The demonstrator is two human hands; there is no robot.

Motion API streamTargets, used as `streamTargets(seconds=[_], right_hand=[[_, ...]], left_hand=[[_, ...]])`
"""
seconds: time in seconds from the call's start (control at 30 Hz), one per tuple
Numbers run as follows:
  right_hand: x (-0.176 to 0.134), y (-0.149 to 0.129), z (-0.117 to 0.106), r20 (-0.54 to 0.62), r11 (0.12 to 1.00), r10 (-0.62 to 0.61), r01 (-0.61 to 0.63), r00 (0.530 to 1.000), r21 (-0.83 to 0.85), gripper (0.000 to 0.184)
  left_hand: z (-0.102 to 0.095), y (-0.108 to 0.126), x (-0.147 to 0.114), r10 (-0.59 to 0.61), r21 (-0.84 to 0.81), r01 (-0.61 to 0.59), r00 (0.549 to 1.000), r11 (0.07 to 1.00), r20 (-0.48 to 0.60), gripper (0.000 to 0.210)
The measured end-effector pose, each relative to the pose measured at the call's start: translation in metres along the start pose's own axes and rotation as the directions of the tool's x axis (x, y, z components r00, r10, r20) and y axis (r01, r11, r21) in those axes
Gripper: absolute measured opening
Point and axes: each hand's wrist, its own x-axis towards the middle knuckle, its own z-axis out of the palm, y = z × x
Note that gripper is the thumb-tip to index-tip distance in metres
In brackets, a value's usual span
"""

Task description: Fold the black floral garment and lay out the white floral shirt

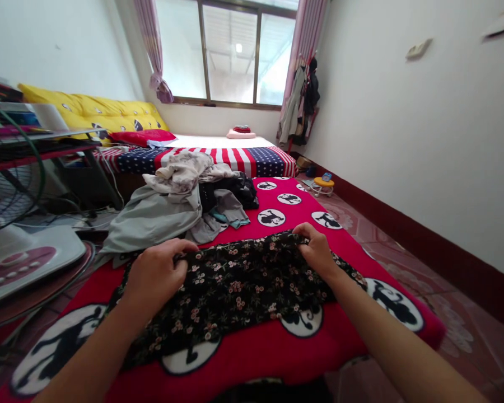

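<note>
A black garment with a small floral print [239, 285] lies spread across the red blanket [252, 358] in front of me; its exact kind is unclear. My left hand [159, 274] is closed on its upper left edge, the fingertips partly tucked under the cloth. On the upper right edge, my right hand [315, 246] pinches the fabric between thumb and fingers. Between the two hands the top edge is stretched fairly straight. Parts of the garment pass beneath both forearms.
Beyond the garment sits a heap of crumpled clothes [180, 190]. A white electric fan base [29, 257] stands at the left, near a cluttered desk [33, 148]. Farther back is a bed with a striped cover [218, 159]. A small yellow stool [323, 182] stands by the right wall.
</note>
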Motion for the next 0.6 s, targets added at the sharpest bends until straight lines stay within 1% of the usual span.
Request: streamTargets(seconds=[0.07,0.1,0.17,0.23,0.3,0.33,0.37,0.43,0.5,0.53,0.6], right_hand=[[-0.001,0.004,-0.006,0.072,1.000,-0.017,0.017,0.997,-0.001,0.024],[-0.001,0.006,-0.010,0.129,1.000,-0.025,0.027,0.991,-0.014,0.027],[-0.001,0.012,-0.017,0.266,0.997,-0.030,0.046,0.964,-0.056,0.032],[-0.002,0.020,-0.024,0.375,0.992,-0.029,0.073,0.926,-0.103,0.038],[-0.004,0.028,-0.029,0.418,0.983,-0.052,0.119,0.907,-0.138,0.042],[-0.005,0.032,-0.030,0.416,0.979,-0.071,0.143,0.907,-0.145,0.044],[-0.007,0.035,-0.032,0.407,0.976,-0.091,0.163,0.909,-0.144,0.045],[-0.010,0.041,-0.033,0.385,0.975,-0.113,0.176,0.916,-0.133,0.044],[-0.013,0.043,-0.034,0.361,0.981,-0.101,0.154,0.927,-0.121,0.035],[-0.014,0.043,-0.034,0.344,0.985,-0.090,0.135,0.934,-0.110,0.029],[-0.017,0.039,-0.034,0.297,0.994,-0.065,0.087,0.953,-0.062,0.018]], left_hand=[[-0.008,-0.016,-0.002,-0.032,-0.120,0.041,0.997,0.992,0.075,0.031],[-0.010,-0.024,-0.003,-0.044,-0.185,0.067,0.991,0.981,0.129,0.030],[-0.013,-0.042,-0.005,-0.062,-0.293,0.133,0.969,0.947,0.241,0.028],[-0.012,-0.057,-0.009,-0.065,-0.362,0.192,0.940,0.912,0.334,0.027],[-0.007,-0.065,-0.016,-0.056,-0.393,0.215,0.924,0.894,0.378,0.028],[-0.003,-0.067,-0.021,-0.038,-0.392,0.201,0.922,0.898,0.385,0.028],[0.002,-0.066,-0.026,-0.001,-0.386,0.163,0.922,0.908,0.387,0.029],[0.012,-0.060,-0.038,0.118,-0.355,0.023,0.922,0.934,0.368,0.028],[0.023,-0.053,-0.048,0.249,-0.299,-0.147,0.907,0.943,0.340,0.028],[0.028,-0.050,-0.052,0.295,-0.258,-0.216,0.899,0.942,0.323,0.030],[0.037,-0.047,-0.057,0.340,-0.154,-0.307,0.895,0.939,0.289,0.027]])
